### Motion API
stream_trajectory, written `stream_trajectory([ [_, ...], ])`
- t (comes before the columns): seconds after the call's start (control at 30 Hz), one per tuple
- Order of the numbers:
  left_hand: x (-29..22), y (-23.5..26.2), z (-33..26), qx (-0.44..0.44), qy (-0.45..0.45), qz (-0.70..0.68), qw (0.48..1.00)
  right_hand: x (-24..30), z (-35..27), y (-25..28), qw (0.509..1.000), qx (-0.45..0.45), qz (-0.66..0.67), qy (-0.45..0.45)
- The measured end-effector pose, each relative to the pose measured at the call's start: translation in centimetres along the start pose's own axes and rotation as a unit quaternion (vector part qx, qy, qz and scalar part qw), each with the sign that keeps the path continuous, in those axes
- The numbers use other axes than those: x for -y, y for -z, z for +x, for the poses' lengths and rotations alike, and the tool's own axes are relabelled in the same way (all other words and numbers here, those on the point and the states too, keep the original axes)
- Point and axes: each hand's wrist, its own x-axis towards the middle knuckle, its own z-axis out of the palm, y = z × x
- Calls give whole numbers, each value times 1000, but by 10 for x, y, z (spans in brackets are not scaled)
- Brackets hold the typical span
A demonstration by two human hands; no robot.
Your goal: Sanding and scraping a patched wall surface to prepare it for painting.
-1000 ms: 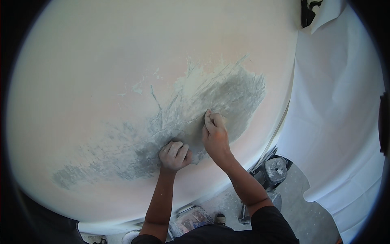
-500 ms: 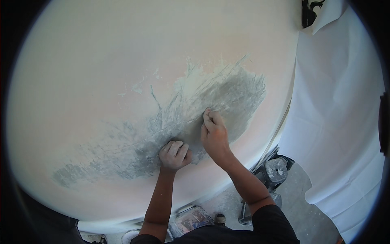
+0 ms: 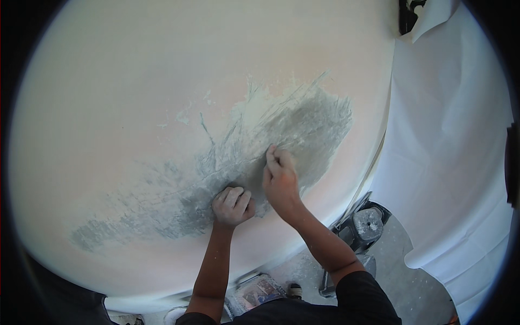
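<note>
Plaster patch, grey, spreads across the white wall. Your right hand has barely shifted upward since a second ago, fingers pinched narrow; left hand stays fisted against it, contents hidden.

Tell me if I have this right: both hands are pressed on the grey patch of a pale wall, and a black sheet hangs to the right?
Not quite. In the head view the sheet is white, not black. The left hand and right hand do press on the grey patch of the pale wall.
</note>
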Motion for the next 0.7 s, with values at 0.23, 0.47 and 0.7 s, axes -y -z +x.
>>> stream_trajectory([
  [0.23, 2, 3, 2, 1, 0, 4, 1000, -5, 13, 5, 999, -28, 0, -39],
  [0.47, 0, 2, -1, 5, 5, 6, 1000, 3, 4, 4, 998, -27, -51, 37],
  [0.7, -1, 2, 2, 9, -2, 2, 1000, -3, 7, 2, 1000, -4, -22, -9],
])
